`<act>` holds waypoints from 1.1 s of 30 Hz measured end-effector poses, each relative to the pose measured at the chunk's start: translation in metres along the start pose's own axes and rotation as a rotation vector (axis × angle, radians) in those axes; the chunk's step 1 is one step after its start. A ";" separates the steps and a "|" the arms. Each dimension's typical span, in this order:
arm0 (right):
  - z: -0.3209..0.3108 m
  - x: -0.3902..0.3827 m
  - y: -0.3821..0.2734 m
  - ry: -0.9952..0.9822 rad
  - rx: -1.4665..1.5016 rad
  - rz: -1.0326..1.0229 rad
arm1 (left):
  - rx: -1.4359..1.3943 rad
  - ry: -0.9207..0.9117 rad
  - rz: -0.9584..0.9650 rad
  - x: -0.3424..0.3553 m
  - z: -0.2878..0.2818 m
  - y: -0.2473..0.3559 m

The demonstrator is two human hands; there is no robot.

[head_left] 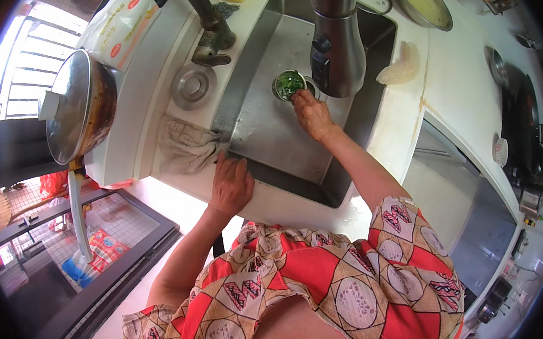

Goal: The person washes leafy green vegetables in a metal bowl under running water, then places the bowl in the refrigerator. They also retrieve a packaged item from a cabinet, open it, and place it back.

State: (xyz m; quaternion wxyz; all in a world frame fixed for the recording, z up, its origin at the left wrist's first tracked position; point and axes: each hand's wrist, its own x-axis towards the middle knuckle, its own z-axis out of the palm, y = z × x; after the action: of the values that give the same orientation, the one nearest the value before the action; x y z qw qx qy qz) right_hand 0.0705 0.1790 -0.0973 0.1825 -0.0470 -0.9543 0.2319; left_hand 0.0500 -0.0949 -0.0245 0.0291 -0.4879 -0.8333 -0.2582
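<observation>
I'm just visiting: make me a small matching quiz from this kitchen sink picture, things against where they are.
Things:
1. left hand
2. right hand
3. checked cloth
4. lidded pot

Places:
A. at the strainer of green scraps in the sink
B. draped over the sink's left rim
C. resting on the sink's front rim
D. on the counter far left

Pairs: 1-C, 2-A, 3-B, 4-D

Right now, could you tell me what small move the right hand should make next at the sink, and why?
Probably lift the strainer straight up: the right hand already grips its rim at the drain of the sink, green scraps fill it, and the left hand braces on the edge.
</observation>
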 end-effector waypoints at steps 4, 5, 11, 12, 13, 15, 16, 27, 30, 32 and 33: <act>0.000 0.005 -0.002 0.012 0.053 -0.095 | -0.021 -0.026 -0.065 0.005 0.018 -0.009; 0.002 0.007 -0.004 0.035 0.049 -0.078 | -0.015 -0.024 -0.027 0.005 0.022 -0.012; -0.014 0.015 -0.021 0.135 0.007 -0.217 | -0.002 0.008 -0.017 0.003 0.028 -0.016; -0.020 0.017 -0.027 0.143 -0.006 -0.223 | -0.002 0.023 -0.011 0.002 0.025 -0.016; -0.025 0.018 -0.033 0.150 -0.019 -0.227 | 0.000 0.034 -0.007 0.001 0.024 -0.015; -0.035 0.023 -0.040 0.171 -0.026 -0.261 | -0.008 0.040 -0.013 0.000 0.021 -0.013; -0.040 0.025 -0.043 0.193 -0.022 -0.259 | 0.001 -0.003 -0.031 0.000 0.022 -0.013; -0.077 0.031 -0.060 -0.113 -0.219 -0.305 | 0.024 -0.075 -0.049 0.002 0.044 -0.020; -0.088 0.027 -0.062 -0.199 -0.289 -0.329 | 0.017 -0.080 -0.042 0.008 0.050 -0.019; -0.095 0.023 -0.063 -0.280 -0.347 -0.332 | 0.011 -0.091 -0.040 0.011 0.053 -0.017; -0.099 0.022 -0.064 -0.331 -0.381 -0.325 | 0.013 -0.096 -0.039 0.012 0.055 -0.017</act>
State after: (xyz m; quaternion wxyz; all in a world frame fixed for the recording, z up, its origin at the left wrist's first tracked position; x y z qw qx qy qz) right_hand 0.0865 0.1680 0.0210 0.0471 0.1111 -0.9925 0.0210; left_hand 0.0410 -0.0663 -0.0749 -0.0129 -0.4831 -0.8448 -0.2297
